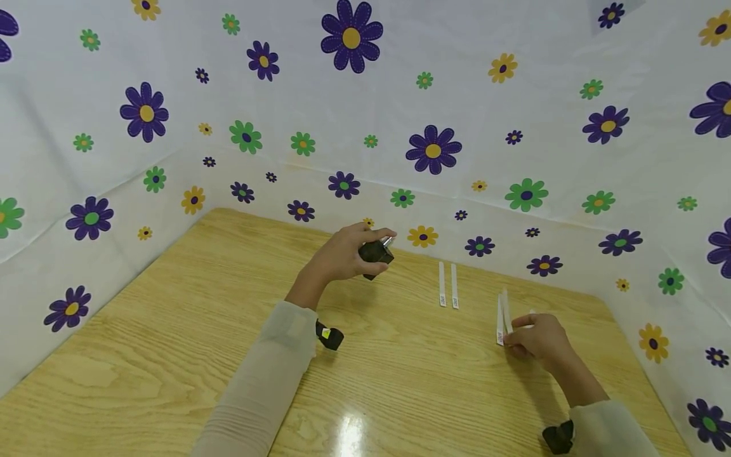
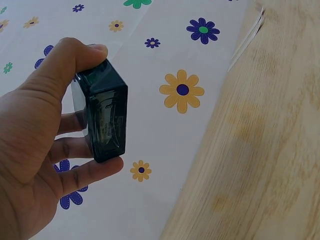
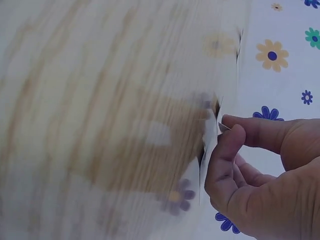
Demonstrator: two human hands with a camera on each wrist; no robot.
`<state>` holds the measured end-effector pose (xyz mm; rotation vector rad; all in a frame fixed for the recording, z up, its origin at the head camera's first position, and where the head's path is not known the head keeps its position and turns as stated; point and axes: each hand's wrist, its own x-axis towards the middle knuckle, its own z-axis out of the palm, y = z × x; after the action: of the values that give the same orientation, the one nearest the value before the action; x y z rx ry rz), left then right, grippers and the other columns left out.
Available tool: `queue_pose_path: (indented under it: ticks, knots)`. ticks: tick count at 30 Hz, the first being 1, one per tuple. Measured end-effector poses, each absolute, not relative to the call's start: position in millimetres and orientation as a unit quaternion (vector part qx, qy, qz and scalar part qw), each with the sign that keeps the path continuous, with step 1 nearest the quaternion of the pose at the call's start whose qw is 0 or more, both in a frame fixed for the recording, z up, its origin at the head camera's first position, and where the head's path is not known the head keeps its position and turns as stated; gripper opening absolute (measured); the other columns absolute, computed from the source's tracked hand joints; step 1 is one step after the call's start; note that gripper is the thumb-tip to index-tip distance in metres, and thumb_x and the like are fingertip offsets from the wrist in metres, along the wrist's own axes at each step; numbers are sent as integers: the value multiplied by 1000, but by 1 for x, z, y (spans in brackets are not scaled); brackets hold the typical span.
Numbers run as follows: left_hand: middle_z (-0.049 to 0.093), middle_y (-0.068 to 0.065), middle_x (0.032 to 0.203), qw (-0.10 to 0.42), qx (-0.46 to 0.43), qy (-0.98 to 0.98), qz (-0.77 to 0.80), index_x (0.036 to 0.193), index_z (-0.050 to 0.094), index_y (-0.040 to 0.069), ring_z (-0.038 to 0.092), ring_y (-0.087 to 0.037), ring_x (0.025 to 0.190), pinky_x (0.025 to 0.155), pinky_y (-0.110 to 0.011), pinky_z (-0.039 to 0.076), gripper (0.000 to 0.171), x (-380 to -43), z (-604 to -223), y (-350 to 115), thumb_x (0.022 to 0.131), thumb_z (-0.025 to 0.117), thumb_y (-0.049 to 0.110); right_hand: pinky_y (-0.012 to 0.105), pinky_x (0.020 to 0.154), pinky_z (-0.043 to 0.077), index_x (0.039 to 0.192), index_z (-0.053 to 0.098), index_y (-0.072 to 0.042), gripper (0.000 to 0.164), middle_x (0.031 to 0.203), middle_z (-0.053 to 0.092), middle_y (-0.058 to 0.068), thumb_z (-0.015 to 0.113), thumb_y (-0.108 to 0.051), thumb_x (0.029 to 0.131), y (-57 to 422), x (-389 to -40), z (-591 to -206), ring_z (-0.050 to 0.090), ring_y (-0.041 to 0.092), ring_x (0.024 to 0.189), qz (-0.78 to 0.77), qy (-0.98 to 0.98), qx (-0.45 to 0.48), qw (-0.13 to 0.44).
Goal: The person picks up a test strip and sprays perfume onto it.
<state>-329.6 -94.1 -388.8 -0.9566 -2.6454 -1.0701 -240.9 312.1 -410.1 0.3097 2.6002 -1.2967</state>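
Note:
My left hand [image 1: 342,255] grips a dark perfume bottle [image 1: 374,252] above the back of the table, its silver neck toward the right. In the left wrist view the bottle [image 2: 107,112] is dark green glass, held between thumb and fingers. My right hand [image 1: 541,343] pinches a white paper strip [image 1: 506,310], tilted slightly off the tabletop. Just left of it another labelled strip [image 1: 499,320] lies flat. A further white tip [image 1: 532,312] shows behind the right hand, mostly hidden. In the right wrist view, thumb and fingers [image 3: 225,155] meet at the strip's end.
Two more white strips [image 1: 448,285] lie side by side near the table's back edge, between the hands. The wooden table [image 1: 400,381] meets a white flower-printed cloth [image 1: 342,108] at the back and sides. Black wrist devices [image 1: 330,336] sit by both cuffs.

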Motion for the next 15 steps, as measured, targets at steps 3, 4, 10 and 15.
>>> queue_pose_path:
  ticks: [3,4,10,15]
  knots:
    - [57,-10,115,66,-318,-877,-354,150,55,33,57,-24,90,72,-34,53,67,-330,-388,-93,88,80,37,31,58,53,123,51,22,42,84,64,17,69,5,90,311,-241,-408,59,18,64,-454,877,112,106]
    - [57,-10,115,66,-319,-877,-354,150,55,33,57,-24,90,72,-34,53,67,-330,-388,-93,88,80,37,31,58,53,123,52,22,40,85,64,16,68,5,91,311,-241,-407,58,18,65,-457,876,114,103]
    - [57,-10,113,70,-322,-876,-353,149,56,30,56,-24,89,70,-34,52,65,-330,-388,-92,89,80,36,32,60,50,123,58,15,36,84,65,10,66,-5,95,302,-244,-401,58,16,67,-417,898,105,95]
    - [57,-10,112,71,-323,-876,-351,149,56,27,56,-24,87,69,-34,52,65,-330,-389,-91,89,79,35,33,60,48,122,59,14,34,76,65,7,65,-6,96,289,-248,-396,55,15,63,-420,898,92,94]
